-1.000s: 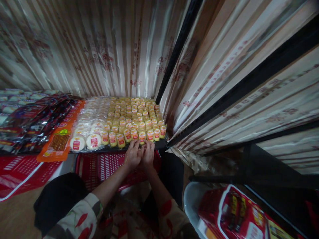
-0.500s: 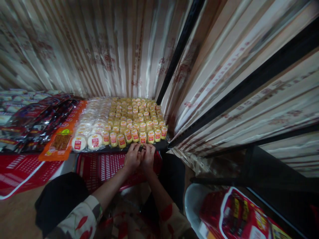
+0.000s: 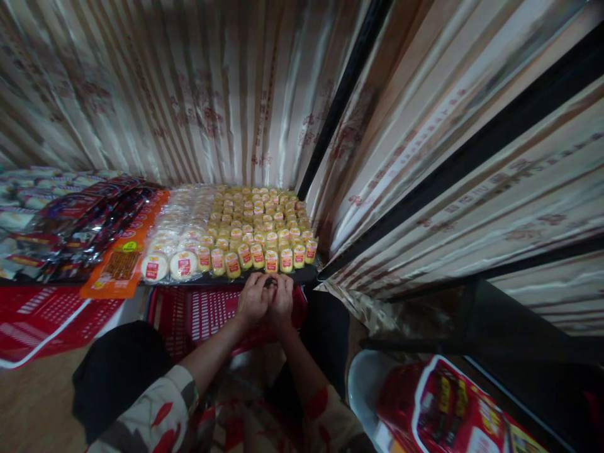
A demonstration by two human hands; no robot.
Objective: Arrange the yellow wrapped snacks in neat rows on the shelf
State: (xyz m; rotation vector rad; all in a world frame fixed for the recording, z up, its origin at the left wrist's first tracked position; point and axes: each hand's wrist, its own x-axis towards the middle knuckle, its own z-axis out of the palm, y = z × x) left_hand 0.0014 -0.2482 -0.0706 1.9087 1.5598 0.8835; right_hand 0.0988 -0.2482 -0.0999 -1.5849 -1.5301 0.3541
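Note:
My left hand [image 3: 253,298] and my right hand [image 3: 282,299] meet side by side at the front edge of the black shelf [image 3: 309,275]. Their fingers are bent and drawn in close together; anything between them is hidden or too small to name. Just beyond my fingertips stands the front row of small yellow wrapped cakes [image 3: 271,260], each with a red and white label. Many more rows of them fill the shelf behind. To their left lie round white wrapped cakes [image 3: 183,265], also with red labels.
An orange snack packet [image 3: 119,264] overhangs the shelf edge, beside dark red packets [image 3: 78,217]. Under my hands is a red slotted basket [image 3: 202,311]. At lower right, a pale tub [image 3: 361,384] holds red packages [image 3: 401,399]. Curtains [image 3: 226,94] and black poles [image 3: 346,94] enclose the shelf.
The view has shifted slightly, so the goods at left appear a little further right. My hands stay at the shelf edge, with a small dark gap now showing between their fingers.

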